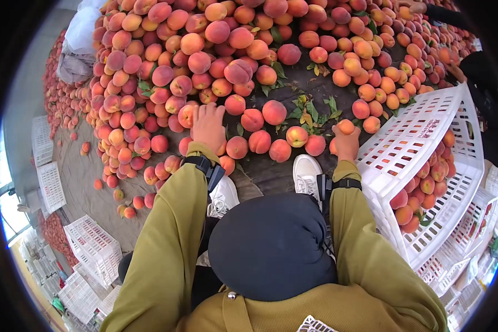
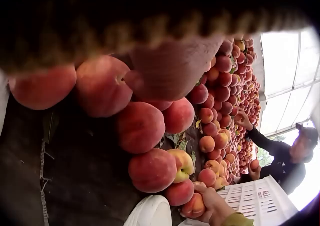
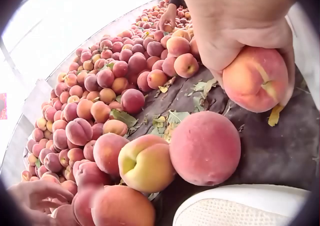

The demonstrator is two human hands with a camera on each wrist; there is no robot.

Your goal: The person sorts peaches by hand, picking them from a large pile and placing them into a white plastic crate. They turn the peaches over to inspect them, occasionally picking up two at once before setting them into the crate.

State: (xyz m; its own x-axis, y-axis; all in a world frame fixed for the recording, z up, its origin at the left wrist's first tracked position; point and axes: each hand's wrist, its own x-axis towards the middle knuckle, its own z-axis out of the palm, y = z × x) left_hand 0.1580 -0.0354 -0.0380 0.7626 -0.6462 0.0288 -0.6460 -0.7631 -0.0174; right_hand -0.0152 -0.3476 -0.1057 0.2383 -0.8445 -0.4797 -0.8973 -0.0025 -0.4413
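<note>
My right hand (image 1: 346, 145) grips a peach (image 3: 256, 81), fingers curled round it, beside the white crate. In the right wrist view that peach sits under the palm, above the dark ground sheet (image 3: 280, 151). My left hand (image 1: 209, 126) reaches over the near edge of the peach pile (image 1: 149, 99), its fingers spread and loosely bent over the fruit. In the left wrist view its thumb side is close to a red peach (image 2: 104, 86), and the fingertips are hidden. A row of loose peaches (image 1: 259, 141) lies between both hands, in front of my shoes.
A tilted white plastic crate (image 1: 406, 130) holding peaches stands at my right. More crates (image 1: 94, 249) stand at the left and lower right. Another person (image 2: 282, 158) is across the pile on the right, one hand on the fruit. Leaves (image 1: 310, 113) litter the sheet.
</note>
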